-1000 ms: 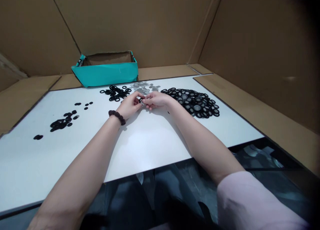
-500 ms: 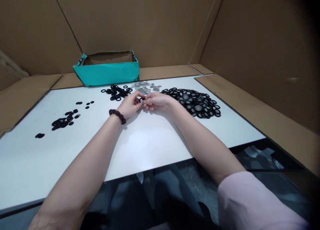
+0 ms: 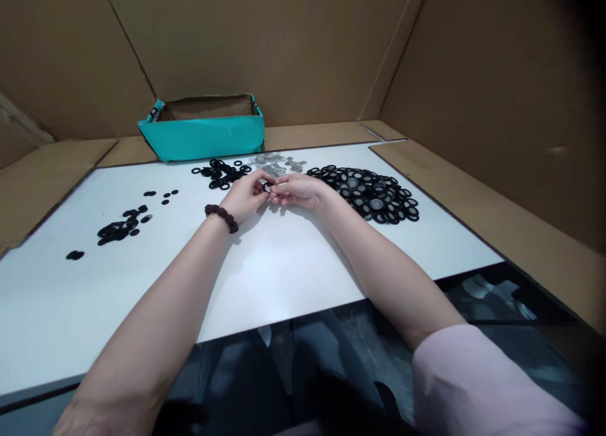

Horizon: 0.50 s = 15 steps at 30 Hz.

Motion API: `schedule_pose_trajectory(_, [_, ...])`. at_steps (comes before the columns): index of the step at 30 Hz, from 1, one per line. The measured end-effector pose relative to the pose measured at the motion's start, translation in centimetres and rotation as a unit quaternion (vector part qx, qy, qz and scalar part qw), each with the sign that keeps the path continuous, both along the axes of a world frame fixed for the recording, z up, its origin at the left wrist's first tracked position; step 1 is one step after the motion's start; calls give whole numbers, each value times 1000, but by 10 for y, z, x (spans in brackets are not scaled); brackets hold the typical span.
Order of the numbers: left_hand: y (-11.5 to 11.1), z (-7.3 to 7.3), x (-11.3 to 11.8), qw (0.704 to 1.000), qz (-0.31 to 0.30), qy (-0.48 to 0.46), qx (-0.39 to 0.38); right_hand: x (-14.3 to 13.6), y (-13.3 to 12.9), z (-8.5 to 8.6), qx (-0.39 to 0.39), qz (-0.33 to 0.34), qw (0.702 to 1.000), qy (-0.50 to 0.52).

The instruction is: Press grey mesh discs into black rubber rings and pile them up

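A small black ring [image 3: 266, 187] is pinched in the fingertips of my left hand [image 3: 242, 198], over the middle of the white table. My right hand [image 3: 302, 190] meets it from the other side, thumb and forefinger closed at the ring's right edge. Whether a disc sits inside the ring is too small to tell. Just behind the hands lie loose grey discs [image 3: 271, 163] and, to their left, a pile of black rings [image 3: 221, 173]. Right of my right hand spreads a large heap of black rings with grey centres [image 3: 374, 196].
Flat black discs [image 3: 118, 229] lie scattered on the left of the white table [image 3: 284, 278]. A turquoise open box [image 3: 208, 138] stands at the back. Cardboard walls [image 3: 284, 51] enclose the back and sides.
My fingers have shifted slightly around the ring. A pale bit that showed between the fingertips is now less visible, and the ring's outline shows more. The piles have not changed.
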<state>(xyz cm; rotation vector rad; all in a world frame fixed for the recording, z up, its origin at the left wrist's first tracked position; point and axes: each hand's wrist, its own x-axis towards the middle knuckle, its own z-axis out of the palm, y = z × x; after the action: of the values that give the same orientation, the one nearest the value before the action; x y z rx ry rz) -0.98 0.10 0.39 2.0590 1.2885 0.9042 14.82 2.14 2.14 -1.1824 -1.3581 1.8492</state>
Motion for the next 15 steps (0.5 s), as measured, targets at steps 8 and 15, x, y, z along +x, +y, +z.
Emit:
schedule_pose_trajectory(8, [-4,1,4,999,37,14,35,-3,1,-5,66,-18,996,-51])
schedule_pose_trajectory(15, [-2,0,2,999,22,9,39,-5,2,-7,94,-18,994,-48])
